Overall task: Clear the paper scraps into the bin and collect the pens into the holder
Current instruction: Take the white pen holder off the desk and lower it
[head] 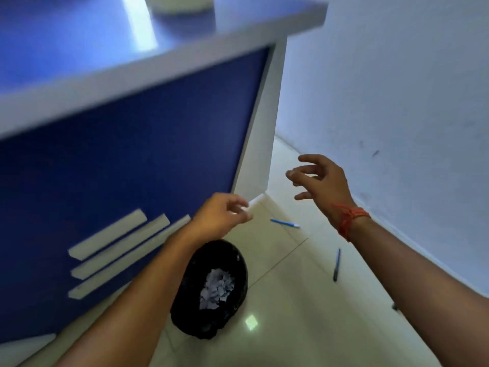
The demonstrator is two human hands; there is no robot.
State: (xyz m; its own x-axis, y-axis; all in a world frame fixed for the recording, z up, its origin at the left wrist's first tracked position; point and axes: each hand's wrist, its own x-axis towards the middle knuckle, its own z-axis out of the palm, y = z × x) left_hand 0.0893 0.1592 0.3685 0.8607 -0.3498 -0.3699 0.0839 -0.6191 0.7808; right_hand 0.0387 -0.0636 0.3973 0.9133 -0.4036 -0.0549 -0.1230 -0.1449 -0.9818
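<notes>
A black-lined bin [211, 321] stands on the pale floor, with white paper scraps [217, 288] heaped inside it. Two blue pens lie on the tiles: a light blue pen [285, 223] beyond the bin and a darker pen [336, 264] to its right. My left hand [219, 214] hovers above the bin with its fingers loosely curled; it looks to hold nothing, though the image is blurred. My right hand [321, 178] is raised above the pens, fingers spread and empty. No pen holder can be made out.
A blue desk [127, 160] with white edging and three white bars fills the left half, close to the bin. A white wall [397, 102] runs along the right, leaving a narrow strip of floor [291, 300]. A blurred white object [180, 4] sits on the desktop.
</notes>
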